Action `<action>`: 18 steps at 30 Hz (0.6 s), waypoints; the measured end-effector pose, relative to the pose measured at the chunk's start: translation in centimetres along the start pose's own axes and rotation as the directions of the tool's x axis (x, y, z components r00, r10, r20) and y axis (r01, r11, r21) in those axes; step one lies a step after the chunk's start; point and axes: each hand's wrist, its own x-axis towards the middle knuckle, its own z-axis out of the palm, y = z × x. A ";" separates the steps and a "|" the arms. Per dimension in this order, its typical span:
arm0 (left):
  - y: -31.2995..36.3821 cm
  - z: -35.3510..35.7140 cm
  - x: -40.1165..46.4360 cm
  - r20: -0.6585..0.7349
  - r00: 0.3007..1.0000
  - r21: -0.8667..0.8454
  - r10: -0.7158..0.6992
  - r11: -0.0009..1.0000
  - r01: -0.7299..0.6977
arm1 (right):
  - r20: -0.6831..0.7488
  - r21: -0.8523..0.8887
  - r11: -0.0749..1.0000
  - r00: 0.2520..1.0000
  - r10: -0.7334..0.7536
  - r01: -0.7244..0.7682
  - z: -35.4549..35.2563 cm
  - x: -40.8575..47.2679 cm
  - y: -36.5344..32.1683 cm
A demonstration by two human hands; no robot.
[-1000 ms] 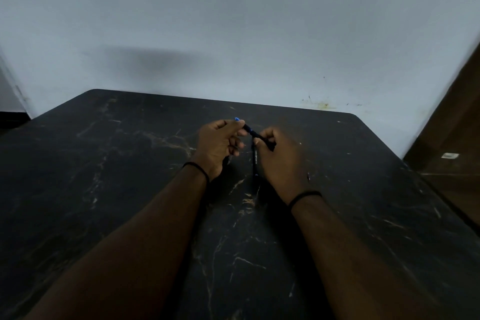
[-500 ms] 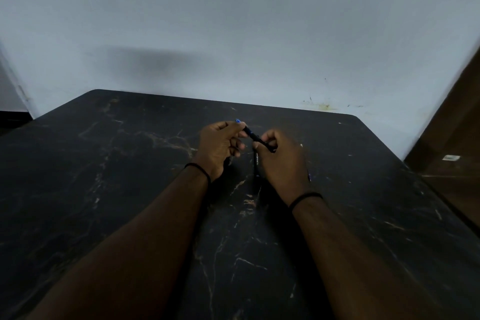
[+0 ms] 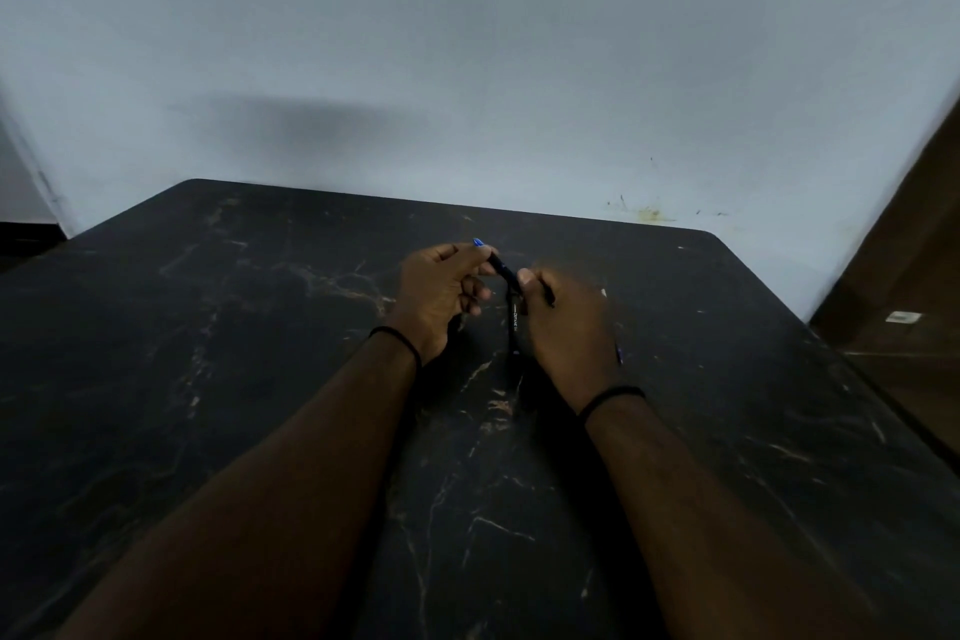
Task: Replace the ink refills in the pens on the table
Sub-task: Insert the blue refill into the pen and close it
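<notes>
Black pen [image 3: 503,266] with blue end cap held above the desk [image 3: 208,379], mid-desk, tilted from upper-left down to the right. Left hand [image 3: 441,294] pinches the blue-capped end, fingers curled round it. Right hand [image 3: 563,322] grips the other end, thumb on the barrel. A second black pen [image 3: 514,327] lies on the desk between the hands, probably touching the right one; too dark to confirm. Black bands on both wrists.

A black pen [image 3: 514,327] lies on the dark marbled table [image 3: 208,379].
</notes>
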 end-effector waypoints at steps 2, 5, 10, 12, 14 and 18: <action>0.0 0.0 0.0 0.003 1.000 0.006 0.001 1.000 -0.002 | -0.009 -0.027 1.000 1.000 -0.010 0.010 0.0 0.0 -0.2; -0.1 0.1 0.1 0.002 1.000 0.006 0.004 1.000 -0.004 | -0.026 0.054 0.999 1.000 -0.008 0.009 0.0 0.1 -0.3; -0.1 -0.1 0.1 -0.001 1.000 0.021 0.008 1.000 -0.008 | -0.025 -0.073 0.997 1.000 -0.004 0.002 0.5 0.5 0.4; -0.1 -0.1 0.0 0.004 1.000 0.025 0.013 1.000 -0.013 | -0.039 -0.075 0.997 0.999 0.009 -0.012 0.6 0.5 0.4; 0.0 -0.1 0.0 0.001 1.000 0.019 0.014 1.000 -0.014 | -0.064 0.022 1.000 0.998 0.022 -0.020 0.7 0.4 0.3; -0.1 0.1 0.0 -0.003 1.000 0.026 0.014 1.000 -0.014 | -0.075 -0.016 0.999 0.996 -0.042 0.041 0.6 0.4 0.6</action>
